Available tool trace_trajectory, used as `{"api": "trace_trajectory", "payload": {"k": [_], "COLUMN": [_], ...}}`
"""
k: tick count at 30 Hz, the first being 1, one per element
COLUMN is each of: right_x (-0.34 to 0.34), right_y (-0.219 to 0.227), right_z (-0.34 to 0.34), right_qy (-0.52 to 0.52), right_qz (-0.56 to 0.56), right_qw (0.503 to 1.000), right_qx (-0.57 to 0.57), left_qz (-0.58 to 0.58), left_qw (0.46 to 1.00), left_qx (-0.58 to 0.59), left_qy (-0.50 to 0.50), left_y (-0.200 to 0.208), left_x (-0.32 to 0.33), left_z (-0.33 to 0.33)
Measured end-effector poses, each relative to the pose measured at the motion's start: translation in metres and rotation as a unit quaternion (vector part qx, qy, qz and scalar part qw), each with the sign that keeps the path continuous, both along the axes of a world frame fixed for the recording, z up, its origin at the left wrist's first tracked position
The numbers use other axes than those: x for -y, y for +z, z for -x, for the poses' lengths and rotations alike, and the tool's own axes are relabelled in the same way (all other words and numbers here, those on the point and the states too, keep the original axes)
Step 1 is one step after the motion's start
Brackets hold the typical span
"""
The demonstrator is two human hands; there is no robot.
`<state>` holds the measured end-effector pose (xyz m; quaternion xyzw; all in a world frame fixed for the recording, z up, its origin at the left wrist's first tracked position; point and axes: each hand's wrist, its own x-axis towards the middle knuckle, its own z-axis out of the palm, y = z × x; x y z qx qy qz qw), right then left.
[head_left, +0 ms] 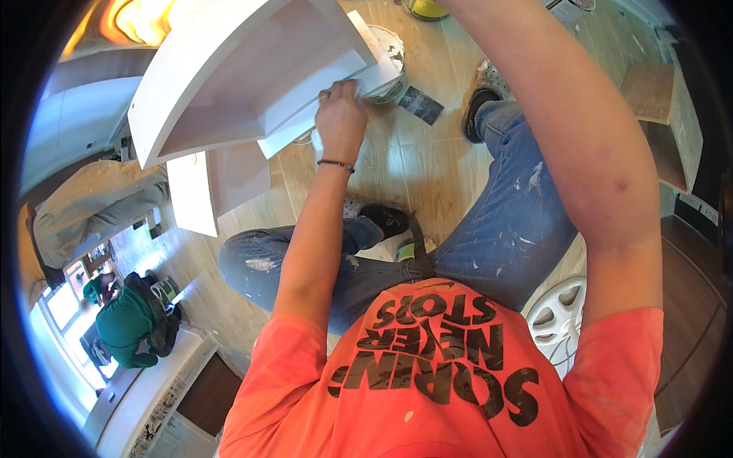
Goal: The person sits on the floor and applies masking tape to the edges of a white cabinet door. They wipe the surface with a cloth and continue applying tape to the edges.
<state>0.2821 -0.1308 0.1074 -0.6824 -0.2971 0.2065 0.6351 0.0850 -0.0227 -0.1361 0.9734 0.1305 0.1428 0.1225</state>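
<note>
My left hand point(341, 118) is at the lower edge of a white curved-front cabinet piece point(200, 72), its fingers curled and a little blurred. A small white patch point(317, 143) shows beside the palm; I cannot tell whether it is a cloth or something else. What the fingers hold, if anything, is hidden. The cabinet piece is tilted, its open hollow side toward me, and a white board point(286, 133) shows along its edge. My right arm reaches up past the top of the view, so the right hand is out of sight.
Behind the cabinet piece is a paint-smeared bucket point(393, 46); a dark flat sheet point(421, 105) lies on the wood-look floor. Another white piece point(191, 195) stands left. A white wheel-shaped object point(556, 317) is by my right side. Two other people point(134, 320) are at the left.
</note>
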Motion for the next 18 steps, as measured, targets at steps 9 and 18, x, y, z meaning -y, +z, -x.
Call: {"api": "trace_trajectory", "payload": {"k": [9,18], "right_x": [0.001,0.01], "right_y": [0.004,0.002], "right_z": [0.013,0.003], "right_qy": [-0.02,0.032], "right_qz": [0.024,0.036], "right_qw": [0.999,0.999], "right_qx": [0.006,-0.001], "left_qz": [-0.027,-0.03], "left_qw": [1.0,0.999], "left_qx": [0.009,-0.033], "left_qy": [0.003,0.003], "left_y": [-0.008,-0.002], "left_x": [0.0,-0.014], "left_z": [-0.004,0.027]}}
